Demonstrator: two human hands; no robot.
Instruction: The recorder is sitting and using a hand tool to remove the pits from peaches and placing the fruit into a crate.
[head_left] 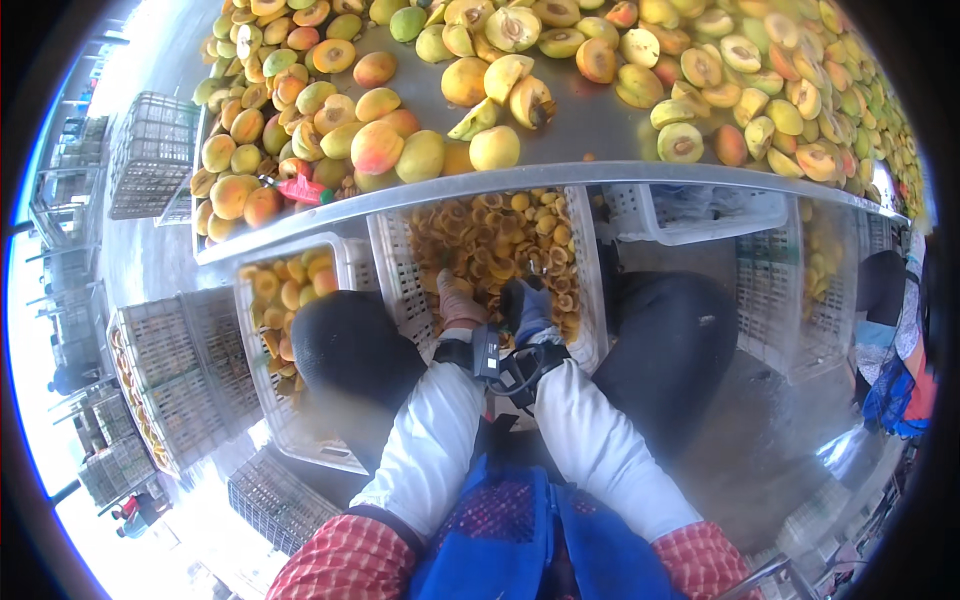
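Crate [398,270], white and perforated, stands between the wearer's two dark-trousered knees [665,350] and holds a heap of cut yellow-brown fruit pieces [490,235]. Over the near part of the crate, the left hand [460,300], in what looks like a pinkish glove, points its fingers away from the body. The right hand [527,305], dark-gloved with a blue cuff, is just beside it, fingers bent. Whether either hand grasps a piece or is free, I cannot tell; a tiny shiny spot at the right fingertips is unclear.

Beyond the crate, a metal table [590,130] carries whole and halved fruit [512,30] in yellow, green and red. A red-handled tool [300,190] lies there, to the crate's left. Another white crate [348,262] of fruit stands just left of the first.

Good handling here probably means keeping both hands low over the crate so pieces fall inside, pinching soft flesh lightly, keeping fingers clear of any sharp edge, and holding the wrist cable [525,380] out of the fruit.

A black box [486,353] near the left wrist bears a pale label, and the trousers right of the crate a small mark [706,320]; neither is legible.
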